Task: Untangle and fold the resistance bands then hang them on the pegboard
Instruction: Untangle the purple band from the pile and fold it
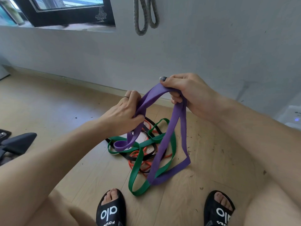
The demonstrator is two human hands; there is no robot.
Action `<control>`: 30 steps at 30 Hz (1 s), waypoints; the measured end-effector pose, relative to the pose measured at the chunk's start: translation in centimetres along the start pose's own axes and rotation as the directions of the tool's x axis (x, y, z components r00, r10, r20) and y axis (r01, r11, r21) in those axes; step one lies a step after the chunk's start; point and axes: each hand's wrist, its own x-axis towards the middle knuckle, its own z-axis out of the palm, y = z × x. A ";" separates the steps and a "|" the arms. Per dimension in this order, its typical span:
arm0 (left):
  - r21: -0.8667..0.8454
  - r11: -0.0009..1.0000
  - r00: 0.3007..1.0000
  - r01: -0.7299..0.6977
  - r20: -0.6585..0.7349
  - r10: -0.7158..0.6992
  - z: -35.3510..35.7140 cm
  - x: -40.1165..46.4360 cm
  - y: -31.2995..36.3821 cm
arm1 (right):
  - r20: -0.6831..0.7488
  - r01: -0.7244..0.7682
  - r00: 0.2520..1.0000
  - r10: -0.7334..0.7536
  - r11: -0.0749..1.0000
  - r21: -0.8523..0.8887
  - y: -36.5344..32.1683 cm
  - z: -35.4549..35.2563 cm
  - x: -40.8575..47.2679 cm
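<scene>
The left hand (pixel 126 110), at the centre of the frame, gripped one run of the purple band (pixel 164 141) with its fingers curled around it. The right hand (pixel 184 92), just right of centre and slightly higher, pinched the same band at its top fold between thumb and curled fingers. The purple band arched between the two hands and hung below them in long loops, its lower end reaching the wooden floor (pixel 48 103) at lower centre. Directly beneath the hands, on the floor, lay the tangled pile: a green band (pixel 135 175), a black band (pixel 151 124) and an orange band (pixel 140 165), interlaced with one another and with the hanging purple loops. A grey band (pixel 143 15) hung against the wall (pixel 211 38) at upper centre, well apart from the hands. Two feet in black sandals (pixel 110 211) stood at the bottom edge. A dark-framed window (pixel 65 13) occupied the upper left.
</scene>
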 end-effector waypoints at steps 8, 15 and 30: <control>0.035 0.999 0.993 0.017 -0.116 -0.013 0.1 0.3 0.2 | -0.046 -0.031 0.998 0.033 0.999 0.030 -0.3 0.0 0.0; -0.125 0.990 0.996 -0.066 -0.067 0.058 0.9 0.3 0.5 | -0.001 -0.080 0.997 0.082 0.979 0.185 -0.4 0.7 -0.2; -0.077 0.995 0.993 -0.056 -0.106 0.047 -0.5 0.4 1.1 | -0.085 -0.113 0.989 0.120 0.990 0.083 -0.3 -0.6 -0.3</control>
